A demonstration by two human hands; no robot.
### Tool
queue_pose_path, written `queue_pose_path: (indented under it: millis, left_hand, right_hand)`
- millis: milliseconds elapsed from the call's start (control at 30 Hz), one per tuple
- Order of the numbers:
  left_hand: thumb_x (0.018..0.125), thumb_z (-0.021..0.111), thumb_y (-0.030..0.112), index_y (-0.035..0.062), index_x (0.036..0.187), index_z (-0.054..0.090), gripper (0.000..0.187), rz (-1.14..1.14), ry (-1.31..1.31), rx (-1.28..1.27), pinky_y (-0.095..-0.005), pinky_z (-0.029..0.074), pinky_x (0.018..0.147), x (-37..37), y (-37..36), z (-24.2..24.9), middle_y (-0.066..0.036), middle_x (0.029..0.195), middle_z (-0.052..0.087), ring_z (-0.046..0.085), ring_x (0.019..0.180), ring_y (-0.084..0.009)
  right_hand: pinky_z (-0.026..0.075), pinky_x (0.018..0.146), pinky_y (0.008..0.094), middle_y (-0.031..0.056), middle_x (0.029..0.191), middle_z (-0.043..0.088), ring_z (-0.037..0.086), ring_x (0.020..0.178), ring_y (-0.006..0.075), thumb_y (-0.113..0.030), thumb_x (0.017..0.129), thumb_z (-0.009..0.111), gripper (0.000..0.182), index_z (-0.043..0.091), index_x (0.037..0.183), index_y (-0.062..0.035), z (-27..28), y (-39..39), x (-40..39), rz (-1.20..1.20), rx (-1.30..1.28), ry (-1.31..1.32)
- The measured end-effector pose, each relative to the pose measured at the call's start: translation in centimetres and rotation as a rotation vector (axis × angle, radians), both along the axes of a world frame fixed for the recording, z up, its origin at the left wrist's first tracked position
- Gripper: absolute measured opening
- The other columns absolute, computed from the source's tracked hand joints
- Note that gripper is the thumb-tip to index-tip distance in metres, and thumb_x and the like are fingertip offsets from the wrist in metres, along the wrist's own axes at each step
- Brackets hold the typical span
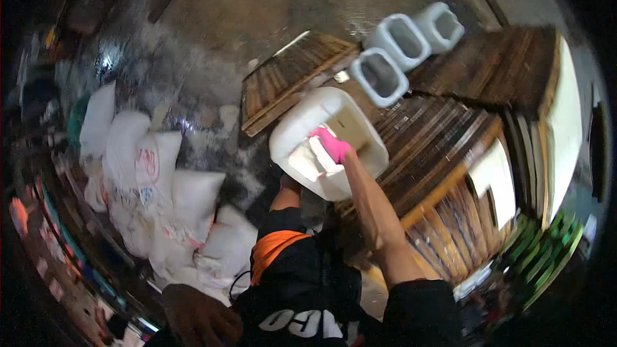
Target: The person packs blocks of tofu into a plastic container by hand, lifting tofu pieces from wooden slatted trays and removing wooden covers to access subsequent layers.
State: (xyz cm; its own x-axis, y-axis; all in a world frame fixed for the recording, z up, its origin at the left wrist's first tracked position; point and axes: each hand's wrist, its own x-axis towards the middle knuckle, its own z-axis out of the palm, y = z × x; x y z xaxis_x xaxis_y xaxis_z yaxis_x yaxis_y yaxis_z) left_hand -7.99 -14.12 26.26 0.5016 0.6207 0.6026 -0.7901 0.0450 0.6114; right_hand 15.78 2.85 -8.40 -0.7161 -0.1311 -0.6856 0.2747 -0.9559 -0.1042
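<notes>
My right hand [332,146], in a pink glove, reaches into a large white cut-open container [292,130] in front of me. Its fingers are closed round a white object [320,153] that I cannot make out clearly. More pale material lies beneath it in the container. My left hand [204,317] is bare and low at the bottom left, near the white sacks, with its fingers dim and blurred.
Full white sacks [138,167] are piled on the left. Three pale cut-open containers [380,77] stand beyond the wooden slatted stacks [437,148] on the right. A slatted wooden board [289,77] lies ahead on the wet floor. Green slats [546,257] show at lower right.
</notes>
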Motion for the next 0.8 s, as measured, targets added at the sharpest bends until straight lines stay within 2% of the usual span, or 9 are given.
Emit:
queue_pose_path:
  millis: [67,200,400,500,633,667,700,733,800]
  left_hand:
    - [0.087,0.065,0.026,0.0049,0.089,0.067,0.022,0.077,-0.024,-0.039,-0.0403,0.045,0.068,-1.5,0.5,-1.3,-0.011,0.092,0.062,0.057,0.079,-0.0268]
    - [0.088,0.064,0.027,0.0044,0.087,0.066,0.023,0.124,-0.055,-0.122,-0.0413,0.046,0.07,-3.7,1.7,-3.7,-0.011,0.091,0.061,0.057,0.081,-0.0274]
    - [0.089,0.063,0.029,0.0038,0.084,0.064,0.025,0.085,-0.091,-0.162,-0.0429,0.048,0.075,-4.7,3.9,-6.0,-0.012,0.091,0.06,0.058,0.084,-0.0282]
    - [0.089,0.062,0.029,0.0034,0.083,0.063,0.026,0.07,-0.1,-0.147,-0.0437,0.048,0.077,-4.6,4.5,-5.8,-0.013,0.09,0.059,0.058,0.085,-0.0286]
    - [0.09,0.061,0.03,0.003,0.081,0.061,0.028,0.034,-0.105,-0.126,-0.0447,0.049,0.08,-4.1,5.7,-5.6,-0.013,0.09,0.058,0.058,0.087,-0.0291]
    - [0.09,0.061,0.03,0.0029,0.081,0.061,0.029,0.018,-0.097,-0.123,-0.045,0.05,0.081,-4.1,6.0,-5.4,-0.013,0.089,0.058,0.058,0.088,-0.0293]
    - [0.091,0.059,0.03,0.0028,0.079,0.06,0.03,-0.002,-0.067,-0.118,-0.0453,0.05,0.08,-4.2,6.0,-5.0,-0.013,0.088,0.057,0.058,0.087,-0.0293]
    - [0.092,0.058,0.029,0.0028,0.077,0.058,0.03,-0.022,-0.037,-0.112,-0.0456,0.05,0.08,-4.2,6.0,-4.5,-0.013,0.086,0.057,0.058,0.086,-0.0292]
    - [0.094,0.054,0.028,0.0027,0.073,0.056,0.033,-0.044,0.05,-0.11,-0.0462,0.05,0.079,-4.0,6.2,-3.7,-0.014,0.084,0.055,0.058,0.085,-0.0292]
  right_hand:
    - [0.048,0.078,0.0324,0.0124,0.096,0.064,0.06,0.085,0.0199,-0.03,0.084,0.05,0.036,0.068,0.104,-0.0056,-3.8,0.0,0.1,-0.124,0.012,-0.076]
    - [0.049,0.076,0.0344,0.0146,0.092,0.064,0.061,0.083,0.0242,-0.027,0.083,0.052,0.032,0.068,0.098,-0.0043,-5.1,-1.6,3.0,-0.316,0.045,-0.207]
    - [0.05,0.074,0.0375,0.018,0.085,0.065,0.062,0.078,0.0307,-0.023,0.081,0.054,0.027,0.069,0.091,-0.0022,-9.8,-3.6,1.9,-0.407,0.207,-0.393]
    - [0.05,0.073,0.039,0.0197,0.082,0.065,0.063,0.076,0.0339,-0.021,0.08,0.055,0.025,0.069,0.087,-0.0011,-14.4,-4.8,1.6,-0.306,0.553,-0.576]
    - [0.05,0.071,0.041,0.022,0.078,0.065,0.063,0.074,0.0382,-0.018,0.079,0.056,0.023,0.07,0.082,0.0003,-13.2,-7.0,1.1,-0.002,1.39,-1.084]
    - [0.05,0.071,0.0401,0.0217,0.075,0.065,0.063,0.073,0.0375,-0.017,0.078,0.057,0.021,0.07,0.08,0.0001,-8.4,-6.1,-1.6,-0.175,1.218,-1.296]
    - [0.049,0.071,0.0382,0.0213,0.075,0.065,0.063,0.072,0.0342,-0.015,0.078,0.058,0.02,0.069,0.08,0.0009,-6.7,-6.0,-2.6,-0.257,1.242,-1.279]
    - [0.048,0.074,0.038,0.0206,0.081,0.065,0.062,0.075,0.0319,-0.014,0.08,0.058,0.019,0.069,0.081,0.001,-8.9,-7.4,-2.2,-0.423,1.306,-1.273]
    - [0.047,0.077,0.0378,0.0195,0.085,0.065,0.061,0.081,0.0316,-0.014,0.082,0.057,0.021,0.069,0.087,0.0017,-8.2,-7.8,-3.3,-0.427,1.169,-1.347]
